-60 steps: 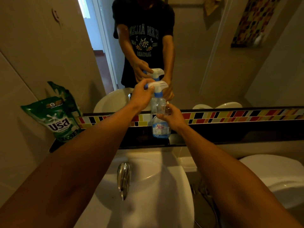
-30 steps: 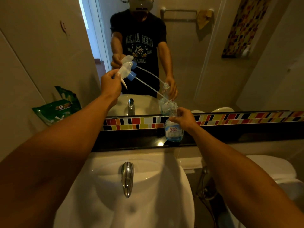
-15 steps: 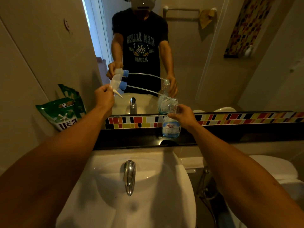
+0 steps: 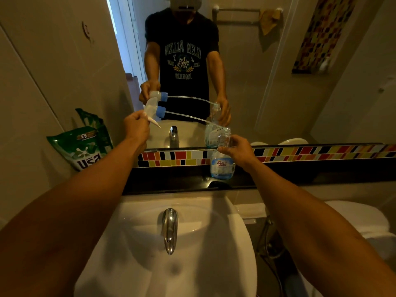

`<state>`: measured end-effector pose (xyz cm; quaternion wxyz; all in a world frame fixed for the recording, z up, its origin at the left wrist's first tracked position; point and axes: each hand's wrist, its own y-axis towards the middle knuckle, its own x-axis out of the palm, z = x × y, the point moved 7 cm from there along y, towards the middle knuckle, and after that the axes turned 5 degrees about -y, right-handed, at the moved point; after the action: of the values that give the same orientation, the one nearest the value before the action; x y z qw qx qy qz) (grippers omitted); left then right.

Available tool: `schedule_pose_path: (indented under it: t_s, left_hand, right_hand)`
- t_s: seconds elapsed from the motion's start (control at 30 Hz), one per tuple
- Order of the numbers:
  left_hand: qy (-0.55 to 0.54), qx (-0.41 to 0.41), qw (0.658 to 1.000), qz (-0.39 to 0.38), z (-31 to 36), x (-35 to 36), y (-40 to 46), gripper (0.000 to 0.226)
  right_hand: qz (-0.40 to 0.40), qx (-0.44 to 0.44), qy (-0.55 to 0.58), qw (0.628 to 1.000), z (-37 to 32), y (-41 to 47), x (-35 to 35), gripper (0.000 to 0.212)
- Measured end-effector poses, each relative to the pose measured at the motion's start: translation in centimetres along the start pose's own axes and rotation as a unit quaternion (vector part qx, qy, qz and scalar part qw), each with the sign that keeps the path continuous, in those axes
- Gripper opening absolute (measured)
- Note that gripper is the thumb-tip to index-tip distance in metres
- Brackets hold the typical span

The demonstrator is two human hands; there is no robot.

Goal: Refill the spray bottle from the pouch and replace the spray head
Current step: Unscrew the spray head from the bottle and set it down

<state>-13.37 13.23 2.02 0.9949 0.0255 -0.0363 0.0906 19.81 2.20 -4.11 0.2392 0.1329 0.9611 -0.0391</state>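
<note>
Now the sink fills the lower view, with a dark ledge behind it under the mirror. A green pouch leans against the left wall on that ledge, upright and untouched. The bottle stands on the ledge near the middle; it looks nearly empty, with only a little bluish liquid low down, though the label hides most of it. Whether the pouch is full I cannot tell.

The right hand grips the bottle's neck, fingers wrapped around it. The left hand is clenched on the spray head, held up and off to the left, blue collar pointing right. Its tube runs slanting down to the bottle's open mouth, the tip at or just inside the rim.

Risks, as I judge them: the tube is bent and springy, so it may flick drops onto the mirror or ledge as it comes free. Pulling sideways could also tip the light bottle if the right hand loosens. Later, pouring from a floppy pouch into that narrow mouth invites spills.
</note>
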Motion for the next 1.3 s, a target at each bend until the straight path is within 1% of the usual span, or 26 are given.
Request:
schedule_pose_path:
  t_s: [0.17,0.27,0.43,0.57,0.63,0.7,0.8,0.97,1.07,1.13,1.23,1.3]
  left_hand:
    - [-0.002,0.001,1.000,0.011,0.5,0.2,0.5,0.026]
    - [-0.021,-0.030,0.999,0.027,-0.6,-0.3,0.4,0.026]
    - [-0.041,-0.086,0.993,0.062,-3.0,-1.5,-0.4,0.027]
    - [-0.075,-0.137,0.983,0.100,-7.0,-2.6,-1.3,0.028]
    - [-0.070,-0.154,0.979,0.116,-9.4,-3.4,-1.8,0.031]
    - [-0.055,-0.173,0.975,0.128,-11.8,-3.9,-2.4,0.028]
    - [-0.038,-0.197,0.972,0.125,-15.3,-4.1,-3.3,0.026]
    - [-0.016,-0.196,0.976,0.096,-19.5,-3.4,-4.6,0.021]
    - [0.012,-0.204,0.975,0.085,-21.3,-3.6,-4.7,0.025]
    - [0.056,-0.198,0.976,0.068,-22.1,-3.9,-4.5,0.028]
    - [0.180,-0.146,0.972,0.024,-22.0,-4.1,-4.5,0.029]
    - [0.275,-0.101,0.956,-0.008,-21.9,-4.0,-4.5,0.026]
  right_hand:
    - [0.001,-0.006,0.005,1.000,0.0,-0.1,-0.1,0.036]
    - [0.005,-0.007,0.006,1.000,-0.1,-0.5,-0.2,0.031]
    - [0.017,-0.026,0.001,1.000,0.0,-0.7,-0.3,0.031]
    - [0.002,-0.040,-0.014,0.999,0.1,-1.0,0.2,0.032]
    - [-0.001,-0.047,-0.019,0.999,0.1,-1.1,0.7,0.032]
    - [0.007,-0.056,-0.013,0.998,-0.1,-1.3,1.3,0.030]
    - [0.008,-0.068,0.005,0.998,-0.3,-1.0,2.7,0.032]
    - [-0.036,-0.077,0.014,0.996,-0.5,0.0,6.2,0.036]
    - [-0.047,-0.078,0.013,0.996,-0.7,0.4,8.1,0.040]
    - [-0.050,-0.078,0.014,0.996,-0.6,0.8,9.1,0.038]
    - [-0.040,-0.083,0.009,0.996,-0.5,1.2,10.2,0.042]
    - [-0.034,-0.081,0.010,0.996,-0.4,1.6,10.9,0.047]
